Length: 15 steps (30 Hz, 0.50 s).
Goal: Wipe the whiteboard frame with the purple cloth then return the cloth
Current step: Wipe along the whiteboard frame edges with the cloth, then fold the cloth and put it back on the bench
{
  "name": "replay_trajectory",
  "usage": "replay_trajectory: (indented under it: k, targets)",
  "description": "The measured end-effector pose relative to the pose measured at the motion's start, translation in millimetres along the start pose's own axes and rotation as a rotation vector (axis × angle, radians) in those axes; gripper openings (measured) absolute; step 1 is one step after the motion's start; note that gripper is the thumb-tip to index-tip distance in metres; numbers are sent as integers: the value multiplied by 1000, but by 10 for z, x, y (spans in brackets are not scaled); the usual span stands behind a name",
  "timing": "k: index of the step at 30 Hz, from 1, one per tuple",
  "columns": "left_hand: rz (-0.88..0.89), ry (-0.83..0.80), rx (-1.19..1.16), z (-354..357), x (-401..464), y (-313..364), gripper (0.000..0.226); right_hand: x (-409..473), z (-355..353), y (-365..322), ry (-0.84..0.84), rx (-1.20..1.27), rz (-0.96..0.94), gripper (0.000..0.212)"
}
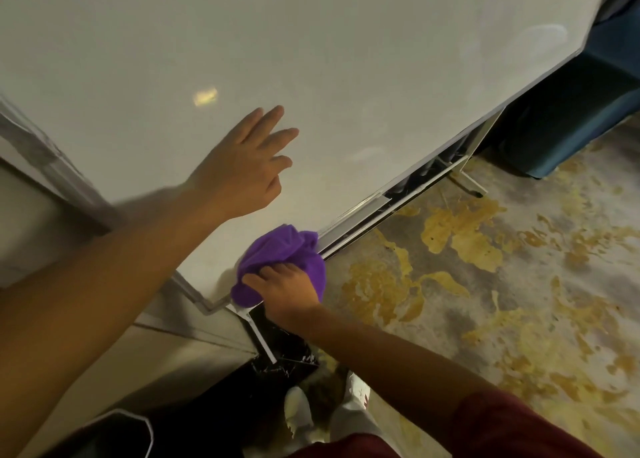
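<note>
A large whiteboard (311, 59) fills the upper part of the head view, with a pale metal frame (363, 211) running along its lower edge and a marker tray beneath it. My right hand (287, 289) grips a bunched purple cloth (277, 253) and presses it against the frame near the board's lower left corner. My left hand (249, 166) rests flat on the board surface above the cloth, fingers spread, holding nothing.
A dark blue sofa (571, 111) stands at the right behind the board. The floor (485, 284) is grey with yellow patches. The board's white stand leg (471, 180) rests on the floor. My white shoes (322, 419) show below, beside a dark bin (114, 437).
</note>
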<state>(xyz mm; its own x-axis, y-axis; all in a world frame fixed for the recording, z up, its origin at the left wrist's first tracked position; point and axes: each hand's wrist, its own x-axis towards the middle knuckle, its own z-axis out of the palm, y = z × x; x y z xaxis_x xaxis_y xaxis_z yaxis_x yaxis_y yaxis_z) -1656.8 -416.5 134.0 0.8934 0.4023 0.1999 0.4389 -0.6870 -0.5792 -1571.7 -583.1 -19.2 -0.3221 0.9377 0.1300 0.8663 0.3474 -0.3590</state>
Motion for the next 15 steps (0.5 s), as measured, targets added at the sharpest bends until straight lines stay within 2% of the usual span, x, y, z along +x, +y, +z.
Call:
replay_trajectory:
  k: [5, 8, 9, 12, 15]
  targets:
    - [-4, 0, -44, -13, -15, -15, 51, 71, 59, -363, -134, 70, -77, 60]
    - [-6, -32, -115, -96, -35, -13, 50, 104, -157, -424, -229, 349, -54, 60]
    - [-11, -46, -152, -137, -36, -14, 47, 102, -284, -413, -211, 434, -32, 61]
    - [-114, -79, -471, -286, -79, 53, 39, -11, -762, -245, -65, 532, 48, 63]
    - [-355, -72, -929, -521, -46, 208, 25, -216, -1386, 77, 53, 572, 224, 63]
